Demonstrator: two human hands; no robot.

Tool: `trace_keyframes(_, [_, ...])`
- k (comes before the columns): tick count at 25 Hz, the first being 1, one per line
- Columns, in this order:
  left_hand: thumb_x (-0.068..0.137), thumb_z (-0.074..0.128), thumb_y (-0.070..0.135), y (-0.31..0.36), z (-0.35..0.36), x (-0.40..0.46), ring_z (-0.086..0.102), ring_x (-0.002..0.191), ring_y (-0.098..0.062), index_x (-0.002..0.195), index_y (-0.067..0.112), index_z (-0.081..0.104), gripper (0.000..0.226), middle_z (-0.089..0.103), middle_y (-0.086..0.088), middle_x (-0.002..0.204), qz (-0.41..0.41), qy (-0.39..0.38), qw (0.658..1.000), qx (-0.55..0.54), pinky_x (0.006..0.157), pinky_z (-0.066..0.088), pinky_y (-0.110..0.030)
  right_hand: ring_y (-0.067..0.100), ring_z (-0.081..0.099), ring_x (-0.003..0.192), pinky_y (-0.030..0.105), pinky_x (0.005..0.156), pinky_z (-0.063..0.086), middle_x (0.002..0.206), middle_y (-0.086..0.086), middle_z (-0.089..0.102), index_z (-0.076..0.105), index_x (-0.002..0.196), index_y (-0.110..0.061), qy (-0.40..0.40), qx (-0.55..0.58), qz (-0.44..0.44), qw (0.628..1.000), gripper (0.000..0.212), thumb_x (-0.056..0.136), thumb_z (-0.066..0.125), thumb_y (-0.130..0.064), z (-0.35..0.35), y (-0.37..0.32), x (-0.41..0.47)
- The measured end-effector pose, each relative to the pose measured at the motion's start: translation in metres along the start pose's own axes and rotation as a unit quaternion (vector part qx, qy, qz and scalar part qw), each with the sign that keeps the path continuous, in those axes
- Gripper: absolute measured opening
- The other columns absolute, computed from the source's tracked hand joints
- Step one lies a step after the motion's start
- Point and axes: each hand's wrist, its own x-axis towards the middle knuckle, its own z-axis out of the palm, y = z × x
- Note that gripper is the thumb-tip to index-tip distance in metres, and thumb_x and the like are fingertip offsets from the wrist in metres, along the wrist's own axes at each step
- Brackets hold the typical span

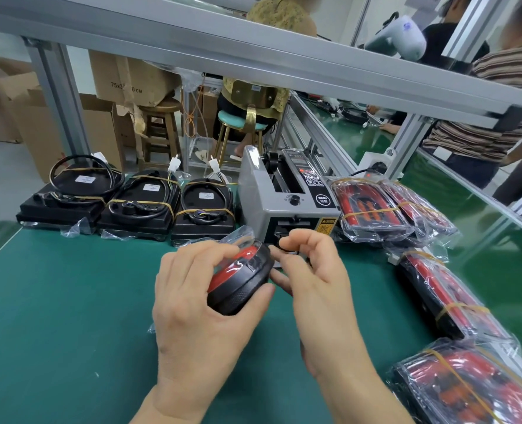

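The round red-and-black lamp (240,281) sits in the middle of the view, raised just above the green mat (54,301) and tilted with its red face up and to the left. A clear plastic bag (238,237) wraps it, with the loose end bunched at the top. The left hand (192,307) grips the lamp, fingers curled over the red face and the thumb pressed against the black rim below. The right hand (314,276) is just beside the lamp's right edge, its fingers bent close together in a narrow pinch; whether they hold anything I cannot tell.

Right behind that hand stands a grey tape dispenser (284,197), its outlet slot facing the fingers. To the dispenser's left, three black units (137,209) lie in a row at the far edge of the mat, each with a coiled cable bound on top by a rubber band. To its right and down the right side of the mat lie bagged bundles of red lamps (372,206), also banded. An aluminium beam (253,50) crosses overhead, with cardboard boxes (125,78) on the floor beyond
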Motion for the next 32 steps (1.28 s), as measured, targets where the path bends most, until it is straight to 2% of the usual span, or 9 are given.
trace_keyframes(5, [0.069,0.069,0.040,-0.001,-0.002,0.000,0.052,0.094,-0.018,0.096,0.014,0.066,0.038,0.054,0.018,0.103,0.002,0.003,1.000,-0.006,0.080,0.048,-0.038,-0.004,0.060,0.093,0.011,0.078,0.044,0.097,-0.015,0.066,0.062,0.096,-0.029,-0.034,-0.053,-0.023,0.998,0.027,0.073,0.074,-0.036,0.006,0.000,-0.003])
trace_keyframes(10, [0.070,0.070,0.037,-0.003,0.000,-0.003,0.055,0.094,-0.019,0.096,0.010,0.069,0.038,0.057,0.010,0.100,0.017,-0.003,1.000,-0.006,0.086,0.045,-0.026,-0.001,0.059,0.093,0.019,0.085,0.044,0.097,-0.012,0.065,0.061,0.097,-0.026,-0.053,-0.034,-0.023,0.998,0.022,0.080,0.074,-0.023,0.002,0.003,-0.002])
trace_keyframes(14, [0.069,0.075,0.035,-0.016,-0.007,-0.004,0.060,0.095,-0.023,0.100,0.011,0.069,0.040,0.059,0.008,0.105,0.011,-0.004,1.000,-0.027,0.086,0.047,-0.026,-0.008,0.053,0.108,0.004,0.086,0.037,0.111,-0.023,0.060,0.055,0.109,-0.042,-0.143,-0.118,-0.065,0.980,0.061,0.053,0.079,-0.048,-0.007,0.006,-0.004])
trace_keyframes(17, [0.068,0.077,0.037,-0.024,-0.016,0.000,0.061,0.096,-0.014,0.105,0.030,0.063,0.040,0.060,0.014,0.105,-0.031,0.000,0.993,-0.116,0.086,0.047,-0.021,-0.009,0.047,0.122,0.022,0.103,0.034,0.124,-0.029,0.055,0.047,0.125,-0.049,-0.209,-0.088,-0.028,0.973,0.080,0.052,0.078,-0.051,-0.034,0.008,0.016])
trace_keyframes(20, [0.066,0.077,0.032,-0.025,-0.014,0.001,0.064,0.088,-0.007,0.101,0.035,0.066,0.037,0.065,0.015,0.099,-0.092,0.000,0.963,-0.254,0.080,0.048,-0.016,-0.016,0.029,0.134,0.023,0.114,0.026,0.145,-0.028,0.039,0.027,0.143,-0.049,-0.312,-0.164,0.017,0.936,0.108,0.054,0.086,-0.034,-0.049,0.015,0.032])
trace_keyframes(23, [0.060,0.082,0.034,-0.030,-0.008,-0.003,0.065,0.083,-0.010,0.097,0.028,0.071,0.039,0.071,0.006,0.092,-0.201,0.006,0.892,-0.406,0.076,0.052,-0.020,0.000,0.054,0.121,0.021,0.100,0.044,0.130,-0.009,0.060,0.050,0.135,-0.030,-0.359,-0.158,0.015,0.920,0.083,0.062,0.085,-0.011,-0.045,0.023,0.037])
trace_keyframes(26, [0.065,0.075,0.028,-0.045,-0.009,-0.002,0.065,0.088,-0.017,0.097,0.024,0.070,0.032,0.071,0.001,0.094,-0.252,-0.035,0.865,-0.433,0.081,0.052,-0.028,0.006,0.065,0.087,0.023,0.080,0.052,0.095,-0.007,0.071,0.065,0.105,-0.028,-0.299,-0.217,-0.029,0.929,0.052,0.059,0.086,-0.020,-0.045,0.018,0.040])
trace_keyframes(29, [0.059,0.062,0.023,-0.053,-0.015,0.002,0.060,0.107,-0.017,0.106,0.021,0.065,0.047,0.068,0.003,0.108,-0.211,-0.104,0.919,-0.318,0.098,0.041,-0.032,0.003,0.058,0.085,0.026,0.078,0.047,0.092,-0.020,0.065,0.060,0.102,-0.037,-0.218,-0.416,-0.123,0.874,0.053,0.055,0.086,-0.032,-0.047,0.010,0.043])
trace_keyframes(32, [0.068,0.060,0.032,-0.051,-0.019,0.011,0.050,0.122,-0.005,0.119,0.026,0.059,0.051,0.060,0.011,0.123,-0.115,-0.173,0.960,-0.188,0.102,0.032,-0.013,0.006,0.050,0.093,0.029,0.079,0.036,0.100,-0.017,0.061,0.058,0.106,-0.036,-0.219,-0.556,-0.191,0.779,0.053,0.060,0.083,-0.039,-0.042,0.007,0.043])
